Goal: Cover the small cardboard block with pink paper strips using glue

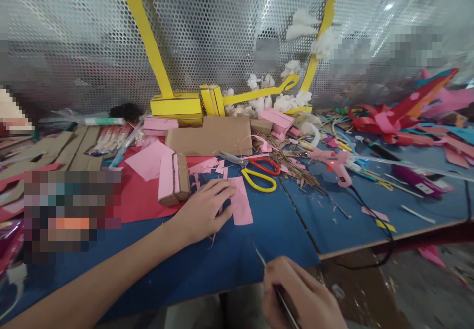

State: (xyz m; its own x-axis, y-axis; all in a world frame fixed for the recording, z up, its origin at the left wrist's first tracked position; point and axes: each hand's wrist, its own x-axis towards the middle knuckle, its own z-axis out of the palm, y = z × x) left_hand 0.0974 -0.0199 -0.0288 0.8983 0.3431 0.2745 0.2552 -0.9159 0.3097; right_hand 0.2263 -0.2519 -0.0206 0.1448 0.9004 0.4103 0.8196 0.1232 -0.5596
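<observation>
We take the scissors (243, 163) as our landmark on the blue table (229, 265). Just on the near side of them lies a small pink paper piece (243, 204), flat, and our left hand (207, 210) is spread loosely beside it, fingertips over its left edge. Nearer to us than the scissors, and a little to their right, our right hand (296, 289) is closed around a thin blade (260, 257), its point aimed up and away from us, apart from the paper; we cannot tell what kind of blade it is. To the left of the scissors stands a pink-covered block (169, 178) on red paper (142, 195); behind them is a brown cardboard piece (211, 141), and to their right lies a pink glue gun (335, 165). As we judge it, good handling here means pressing the paper flat with spread fingertips, well off any line the edge might follow, with the thumb tucked back too. The paper looks light and likely to slip or pucker, so a low blade angle and a gentle, even pull should suit it better than force. Loose scraps beneath could lift it, so a smooth bed matters.
</observation>
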